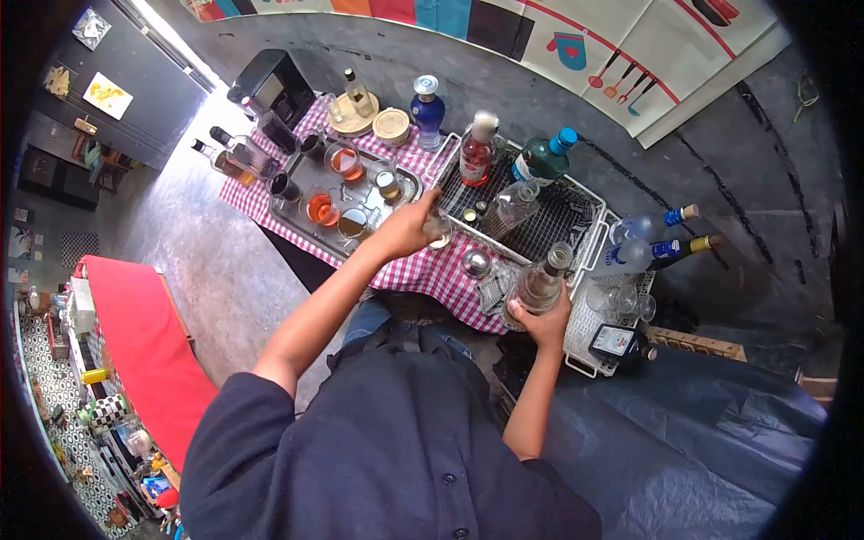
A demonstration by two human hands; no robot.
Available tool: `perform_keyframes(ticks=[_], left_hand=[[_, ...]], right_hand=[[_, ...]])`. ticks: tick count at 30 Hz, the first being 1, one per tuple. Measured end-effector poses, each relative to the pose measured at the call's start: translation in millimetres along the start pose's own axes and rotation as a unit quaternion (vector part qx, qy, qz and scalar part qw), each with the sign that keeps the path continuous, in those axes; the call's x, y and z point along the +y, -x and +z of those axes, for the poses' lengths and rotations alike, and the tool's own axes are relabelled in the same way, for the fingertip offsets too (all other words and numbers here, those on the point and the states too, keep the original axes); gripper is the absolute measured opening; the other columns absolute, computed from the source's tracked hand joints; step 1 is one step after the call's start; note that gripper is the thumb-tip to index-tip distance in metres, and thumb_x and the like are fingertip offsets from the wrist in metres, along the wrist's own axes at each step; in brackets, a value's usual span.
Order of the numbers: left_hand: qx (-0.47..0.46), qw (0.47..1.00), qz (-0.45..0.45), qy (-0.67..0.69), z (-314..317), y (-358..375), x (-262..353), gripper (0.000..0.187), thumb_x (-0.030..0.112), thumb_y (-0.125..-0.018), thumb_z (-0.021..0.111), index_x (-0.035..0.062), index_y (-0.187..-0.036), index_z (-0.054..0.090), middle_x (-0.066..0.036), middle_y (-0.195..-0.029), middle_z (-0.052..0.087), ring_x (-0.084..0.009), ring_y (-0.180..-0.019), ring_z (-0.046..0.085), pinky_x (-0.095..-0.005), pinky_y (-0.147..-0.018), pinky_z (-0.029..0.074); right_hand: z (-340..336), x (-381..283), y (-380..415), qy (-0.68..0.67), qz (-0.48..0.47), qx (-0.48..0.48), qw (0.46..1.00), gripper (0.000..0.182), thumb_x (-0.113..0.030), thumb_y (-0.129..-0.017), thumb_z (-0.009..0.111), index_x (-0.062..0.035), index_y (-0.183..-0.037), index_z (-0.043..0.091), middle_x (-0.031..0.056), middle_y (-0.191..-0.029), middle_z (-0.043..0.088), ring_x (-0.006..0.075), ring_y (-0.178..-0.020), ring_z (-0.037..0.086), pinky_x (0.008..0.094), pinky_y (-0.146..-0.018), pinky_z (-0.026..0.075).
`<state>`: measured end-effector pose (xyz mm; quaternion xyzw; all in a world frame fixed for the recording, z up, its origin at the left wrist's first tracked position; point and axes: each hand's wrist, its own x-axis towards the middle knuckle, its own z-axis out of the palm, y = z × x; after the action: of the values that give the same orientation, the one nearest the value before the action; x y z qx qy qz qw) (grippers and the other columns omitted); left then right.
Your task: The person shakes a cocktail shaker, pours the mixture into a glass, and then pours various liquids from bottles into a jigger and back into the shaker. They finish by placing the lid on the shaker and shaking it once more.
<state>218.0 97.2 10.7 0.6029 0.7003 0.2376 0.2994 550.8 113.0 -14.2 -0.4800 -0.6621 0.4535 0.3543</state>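
Observation:
My left hand (408, 232) is at the right end of the metal tray, its fingers round a small clear glass (440, 232). Part of that glass is hidden behind the hand. In my right hand (545, 321) is a clear glass bottle (537, 286), gripped low on its body, uncapped and tilted. A round metal ball-shaped item (475, 263) and a folded checked cloth (497, 288) lie between my hands. On the metal tray (286, 212) stand glasses of red drink (321, 208), a glass of pale drink (353, 223) and dark cups (284, 186).
A wire rack (576, 209) holds a pink bottle (475, 166), a teal bottle (543, 158) and a clear decanter (513, 207). Several bottles and stemmed glasses (621, 301) stand to the right. A blue bottle (427, 112) and a black machine (274, 83) are at the back of the checked tablecloth (432, 288).

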Motion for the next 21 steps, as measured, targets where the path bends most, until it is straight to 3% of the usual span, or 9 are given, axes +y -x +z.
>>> perform_keyframes(ticks=[2, 3, 7, 14, 19, 21], left_hand=[[0.041, 0.990, 0.027, 0.135, 7.7, 21.9, -12.0, 0.076, 0.015, -0.077, 0.077, 0.0031, -0.142, 0.040, -0.024, -0.119, 0.065, -0.0399, -0.108, 0.065, -0.0443, -0.092, 0.052], [0.057, 0.980, 0.019, 0.188, 14.9, 32.8, -19.2, 0.075, 0.009, -0.078, 0.077, 0.0044, -0.143, 0.040, -0.019, -0.121, 0.066, -0.0312, -0.111, 0.066, -0.0394, -0.093, 0.052], [0.078, 0.934, -0.032, 0.348, 26.3, 81.7, -27.7, 0.076, 0.005, -0.077, 0.081, 0.0052, -0.142, 0.043, -0.010, -0.121, 0.066, -0.0146, -0.109, 0.064, -0.0291, -0.087, 0.053], [0.083, 0.937, 0.011, 0.339, -24.4, 111.4, -33.9, 0.061, 0.007, -0.080, 0.081, 0.0029, -0.134, 0.053, -0.009, -0.114, 0.067, -0.0139, -0.103, 0.065, -0.0296, -0.087, 0.053], [0.079, 0.939, 0.054, 0.331, -65.0, 106.8, -34.7, 0.057, 0.005, -0.079, 0.079, 0.0040, -0.132, 0.056, -0.009, -0.112, 0.068, -0.0155, -0.101, 0.066, -0.0316, -0.088, 0.052], [0.082, 0.941, 0.074, 0.319, -72.6, 102.6, -41.6, 0.057, 0.006, -0.079, 0.079, 0.0043, -0.131, 0.057, -0.009, -0.113, 0.068, -0.0160, -0.100, 0.066, -0.0314, -0.087, 0.052]], right_hand=[[6.1, -4.4, -0.3, -0.013, -0.009, -0.013, 1.000, 0.080, -0.024, -0.060, 0.092, -0.0005, -0.127, 0.055, 0.0127, -0.113, 0.069, 0.0232, -0.105, 0.068, 0.0389, -0.093, 0.053], [9.5, -6.8, -1.0, -0.019, -0.014, -0.020, 1.000, 0.080, -0.025, -0.060, 0.092, -0.0007, -0.127, 0.055, 0.0126, -0.112, 0.069, 0.0231, -0.104, 0.068, 0.0388, -0.093, 0.053], [27.9, -17.8, -7.3, -0.038, -0.018, -0.065, 0.997, 0.075, -0.027, -0.061, 0.091, -0.0006, -0.123, 0.058, 0.0126, -0.109, 0.070, 0.0229, -0.103, 0.068, 0.0387, -0.093, 0.052], [54.8, -62.4, -23.4, 0.017, -0.016, -0.174, 0.984, 0.074, -0.024, -0.060, 0.091, -0.0008, -0.122, 0.059, 0.0126, -0.114, 0.068, 0.0222, -0.104, 0.066, 0.0379, -0.094, 0.051], [63.3, -106.5, -40.2, 0.168, -0.041, -0.234, 0.957, 0.077, -0.027, -0.056, 0.090, -0.0028, -0.122, 0.059, 0.0156, -0.113, 0.067, 0.0297, -0.105, 0.066, 0.0392, -0.094, 0.051], [65.3, -134.1, -45.3, 0.207, -0.015, -0.260, 0.943, 0.075, -0.025, -0.055, 0.088, -0.0027, -0.120, 0.059, 0.0134, -0.109, 0.067, 0.0272, -0.103, 0.066, 0.0380, -0.093, 0.051]])
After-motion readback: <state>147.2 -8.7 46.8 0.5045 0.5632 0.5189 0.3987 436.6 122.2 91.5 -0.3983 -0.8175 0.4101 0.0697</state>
